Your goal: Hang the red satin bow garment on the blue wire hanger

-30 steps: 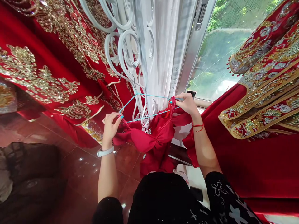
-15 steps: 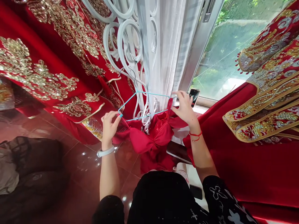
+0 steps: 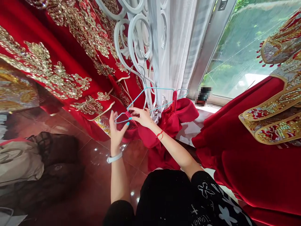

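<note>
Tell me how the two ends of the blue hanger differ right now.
The left end of the blue hanger sits lower, pinched between the left hand and right hand, at a red strap there; no strap hangs over it. The right end sits higher, with no hand on it, and a red strap hangs over the wire beside it. Both are thin blue wire carrying the same red dress.

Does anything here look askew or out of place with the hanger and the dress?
Yes. The red dress hangs unevenly on the blue wire hanger: one strap sits over its right end, while both hands, left hand and right hand, work at the left end.
</note>
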### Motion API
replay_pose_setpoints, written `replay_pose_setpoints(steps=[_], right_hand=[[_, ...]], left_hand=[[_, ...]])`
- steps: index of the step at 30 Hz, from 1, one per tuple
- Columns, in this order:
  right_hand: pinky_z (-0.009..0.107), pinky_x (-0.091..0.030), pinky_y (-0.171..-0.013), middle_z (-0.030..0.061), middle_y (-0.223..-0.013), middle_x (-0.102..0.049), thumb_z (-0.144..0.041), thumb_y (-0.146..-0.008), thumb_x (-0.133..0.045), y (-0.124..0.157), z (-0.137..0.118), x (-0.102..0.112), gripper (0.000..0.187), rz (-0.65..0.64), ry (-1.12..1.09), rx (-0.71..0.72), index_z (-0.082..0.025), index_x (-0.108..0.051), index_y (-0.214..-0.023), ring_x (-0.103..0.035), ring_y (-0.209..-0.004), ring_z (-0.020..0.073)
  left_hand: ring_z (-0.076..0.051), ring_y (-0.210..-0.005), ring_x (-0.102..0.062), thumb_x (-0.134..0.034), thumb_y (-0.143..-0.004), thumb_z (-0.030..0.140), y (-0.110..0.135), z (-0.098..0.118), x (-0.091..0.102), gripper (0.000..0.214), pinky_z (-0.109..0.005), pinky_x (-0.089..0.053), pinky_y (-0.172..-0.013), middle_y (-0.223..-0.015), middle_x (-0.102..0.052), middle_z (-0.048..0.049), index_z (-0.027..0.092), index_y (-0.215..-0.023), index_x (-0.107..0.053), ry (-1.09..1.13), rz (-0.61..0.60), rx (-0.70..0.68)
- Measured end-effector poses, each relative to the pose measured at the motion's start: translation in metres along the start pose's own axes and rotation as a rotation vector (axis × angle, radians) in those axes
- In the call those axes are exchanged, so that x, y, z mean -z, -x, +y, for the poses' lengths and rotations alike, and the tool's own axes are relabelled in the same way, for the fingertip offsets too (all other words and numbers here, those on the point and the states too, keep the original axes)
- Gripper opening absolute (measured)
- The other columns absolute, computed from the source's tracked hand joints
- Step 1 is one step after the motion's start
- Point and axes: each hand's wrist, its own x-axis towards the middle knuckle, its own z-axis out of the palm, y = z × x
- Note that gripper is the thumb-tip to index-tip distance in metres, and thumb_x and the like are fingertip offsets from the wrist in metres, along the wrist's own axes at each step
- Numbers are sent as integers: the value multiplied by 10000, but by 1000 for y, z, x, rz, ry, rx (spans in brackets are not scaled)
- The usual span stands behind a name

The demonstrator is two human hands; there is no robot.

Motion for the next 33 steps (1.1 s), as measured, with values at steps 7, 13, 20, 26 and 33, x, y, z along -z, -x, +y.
replay_pose_setpoints(steps=[7, 13, 20, 26, 33], right_hand=[[469, -188, -1190, 41, -1118, -810, -306, -987, -654, 3, 3, -7, 170, 58, 44, -27, -238, -779, -1082, -718, -1035, 189], [450, -205, -1159, 35, -1097, -815, -305, -969, -680, 8, 4, -6, 145, 49, 13, -27, -232, -787, -1035, -706, -1028, 189], [436, -258, -1135, 20, -1113, -815, -250, -960, -672, 8, -5, -7, 139, 62, 20, -34, -242, -798, -1018, -709, -1025, 190], [440, -401, -1076, 72, -1080, -818, -166, -912, -695, 2, -1, -5, 172, 59, 39, -38, -202, -820, -1023, -723, -1043, 245], [387, -451, -1150, 36, -1266, -746, -169, -938, -574, 58, 38, 70, 338, 524, -93, 248, -280, -772, -1189, -634, -1265, 212]], left_hand=[[-275, -1132, -695, -652, -824, 524, 39, -34, -5, 487, -441, -551, -1032, -1193, -720, -136, 200, -1188, -645, 86, 25, 249], [-225, -910, -704, -608, -798, 406, -2, -13, 15, 303, -375, -572, -905, -939, -746, -64, 182, -987, -686, -111, 176, 234], [-237, -850, -697, -616, -874, 486, -65, 59, 28, 336, -364, -528, -907, -918, -773, -48, 204, -1007, -738, -337, -309, -59], [-250, -892, -701, -520, -967, 491, -62, 67, -2, 369, -340, -508, -838, -1020, -762, -79, 214, -1159, -673, -444, -392, -95], [-288, -1029, -656, -570, -953, 412, -50, 50, -10, 239, -405, -493, -951, -1057, -708, -103, 211, -1036, -668, -485, -62, -158]])
